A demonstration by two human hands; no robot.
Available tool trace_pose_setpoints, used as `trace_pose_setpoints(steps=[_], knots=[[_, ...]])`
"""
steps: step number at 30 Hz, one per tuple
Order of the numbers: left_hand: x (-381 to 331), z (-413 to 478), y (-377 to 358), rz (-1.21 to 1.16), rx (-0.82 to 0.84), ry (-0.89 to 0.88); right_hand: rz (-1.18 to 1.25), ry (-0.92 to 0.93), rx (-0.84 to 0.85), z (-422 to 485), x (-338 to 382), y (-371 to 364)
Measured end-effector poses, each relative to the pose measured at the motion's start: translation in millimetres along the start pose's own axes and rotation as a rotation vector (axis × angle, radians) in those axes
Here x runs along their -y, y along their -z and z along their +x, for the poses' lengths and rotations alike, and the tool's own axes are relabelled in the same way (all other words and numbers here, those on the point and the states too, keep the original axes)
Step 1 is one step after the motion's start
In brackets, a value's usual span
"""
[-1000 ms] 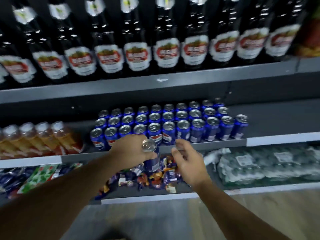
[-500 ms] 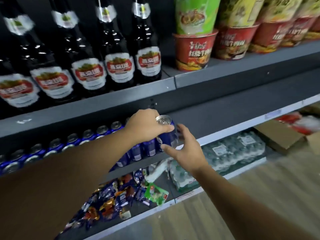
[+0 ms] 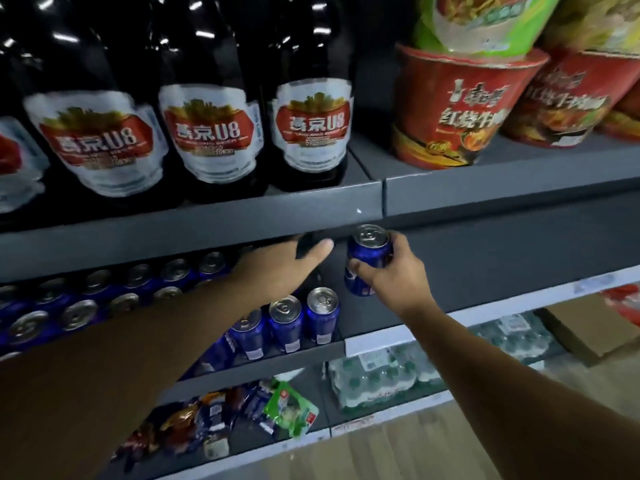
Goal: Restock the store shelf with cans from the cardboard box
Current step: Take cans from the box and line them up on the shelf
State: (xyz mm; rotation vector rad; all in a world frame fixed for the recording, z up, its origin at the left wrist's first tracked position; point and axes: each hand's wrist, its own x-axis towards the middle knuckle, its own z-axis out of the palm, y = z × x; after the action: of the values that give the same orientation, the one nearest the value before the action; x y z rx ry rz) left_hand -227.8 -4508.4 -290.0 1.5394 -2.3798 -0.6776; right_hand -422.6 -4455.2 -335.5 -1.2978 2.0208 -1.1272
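Note:
My right hand (image 3: 398, 271) grips a blue can (image 3: 367, 258) and holds it upright above the grey middle shelf (image 3: 398, 308), just right of the rows of blue cans (image 3: 287, 322). My left hand (image 3: 287, 268) reaches in over the back of those rows, fingers extended, holding nothing. The front cans stand upright at the shelf edge. A cardboard box (image 3: 588, 325) lies on the floor at the lower right.
Dark beer bottles (image 3: 207, 133) and red noodle cups (image 3: 453, 109) fill the upper shelf, whose edge (image 3: 194, 230) hangs low over the cans. Below are snack packets (image 3: 242, 410) and wrapped water bottles (image 3: 398, 375). The middle shelf to the right of the cans is bare.
The can passed from my left hand to my right hand. My view swung right along the shelf, and both hands now sit at the right end of the can rows.

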Motion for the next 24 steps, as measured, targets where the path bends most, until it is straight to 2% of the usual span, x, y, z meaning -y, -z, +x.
trace_pose_setpoints(steps=[4, 9, 16, 24], knots=[[44, -5, -4, 0.0, -0.055, 0.068, 0.047, -0.069, 0.082, 29, -8, -34], [78, -20, -14, -0.01, -0.212, 0.151, 0.023, -0.131, 0.215, 53, -13, -76], [86, -42, -26, 0.018, -0.247, 0.319, -0.131, -0.147, 0.459, 62, -18, -100], [82, -60, -32, 0.082, -0.308, 0.375, -0.268, -0.156, 0.592, 68, -17, -104]])
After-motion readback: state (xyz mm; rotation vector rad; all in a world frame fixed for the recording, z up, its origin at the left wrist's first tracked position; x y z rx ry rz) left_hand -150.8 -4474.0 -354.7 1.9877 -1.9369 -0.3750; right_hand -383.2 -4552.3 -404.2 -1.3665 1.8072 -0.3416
